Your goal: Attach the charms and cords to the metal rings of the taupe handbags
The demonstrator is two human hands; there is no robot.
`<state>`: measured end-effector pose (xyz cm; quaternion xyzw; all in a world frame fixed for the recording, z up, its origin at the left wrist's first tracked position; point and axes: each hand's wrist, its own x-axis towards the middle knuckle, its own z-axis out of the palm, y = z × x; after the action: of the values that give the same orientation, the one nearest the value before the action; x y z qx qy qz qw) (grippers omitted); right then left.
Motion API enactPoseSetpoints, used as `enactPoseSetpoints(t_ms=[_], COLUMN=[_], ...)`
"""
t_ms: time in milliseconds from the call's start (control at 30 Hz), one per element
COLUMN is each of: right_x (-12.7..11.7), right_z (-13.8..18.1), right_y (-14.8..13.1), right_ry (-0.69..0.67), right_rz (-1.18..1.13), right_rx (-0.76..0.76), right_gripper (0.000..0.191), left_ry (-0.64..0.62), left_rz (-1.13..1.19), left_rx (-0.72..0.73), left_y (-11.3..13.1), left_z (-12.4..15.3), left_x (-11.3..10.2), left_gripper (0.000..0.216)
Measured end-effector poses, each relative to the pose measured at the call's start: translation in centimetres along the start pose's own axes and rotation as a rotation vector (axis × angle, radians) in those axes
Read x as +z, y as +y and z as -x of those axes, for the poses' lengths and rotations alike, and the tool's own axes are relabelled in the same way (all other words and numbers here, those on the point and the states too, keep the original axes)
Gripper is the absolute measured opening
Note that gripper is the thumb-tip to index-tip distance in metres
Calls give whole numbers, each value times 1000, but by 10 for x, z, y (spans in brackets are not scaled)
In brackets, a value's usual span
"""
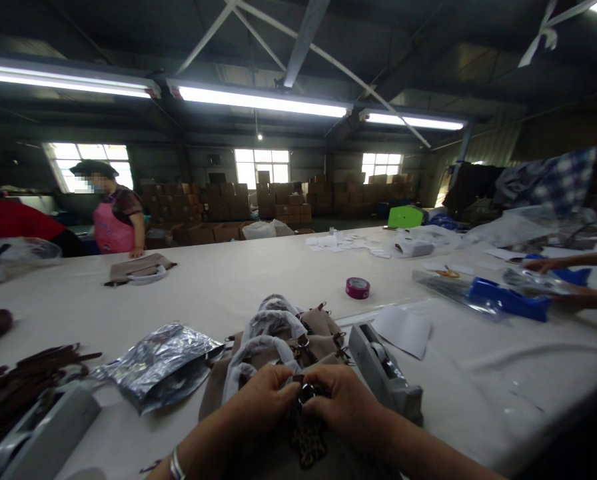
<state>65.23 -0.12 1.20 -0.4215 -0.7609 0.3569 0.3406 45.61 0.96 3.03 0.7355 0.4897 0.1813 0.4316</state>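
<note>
Several taupe handbags [323, 323] stand in a row in front of me, their handles [268, 347] wrapped in white material. My left hand [266, 393] and my right hand [343, 400] meet at the nearest bag. Between their fingertips is a shiny metal ring clasp [307, 392]. Thumb and fingers of my left hand pinch a dark tab beside the clasp, while those of my right hand close on the clasp itself. A dark charm with gold-coloured lettering [308, 443] hangs just below. The fingers partly hide how clasp and tab are joined.
Right of the bags stands a grey tape dispenser [383, 373]; another dispenser [53, 433] is at lower left. A silver foil pouch [166, 363], dark straps [33, 380] and purple tape [357, 288] lie on the table. A co-worker's hands [543, 265] are near a blue dispenser [508, 299].
</note>
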Motion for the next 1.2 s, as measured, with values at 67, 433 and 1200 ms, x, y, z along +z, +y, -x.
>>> enactPoseSetpoints(t_ms=[67, 433, 1200], right_x=[2, 9, 0], right_z=[1, 0, -6], right_y=[1, 12, -4], right_ry=[16, -6, 4], right_rz=[59, 339, 456], right_rx=[-36, -195, 22], right_gripper=[22, 23, 11], left_ry=[28, 68, 101], left_rz=[-76, -288, -319], left_rx=[39, 75, 135], left_y=[0, 8, 3], left_z=[1, 15, 13], left_x=[1, 7, 9], left_gripper=[28, 30, 25])
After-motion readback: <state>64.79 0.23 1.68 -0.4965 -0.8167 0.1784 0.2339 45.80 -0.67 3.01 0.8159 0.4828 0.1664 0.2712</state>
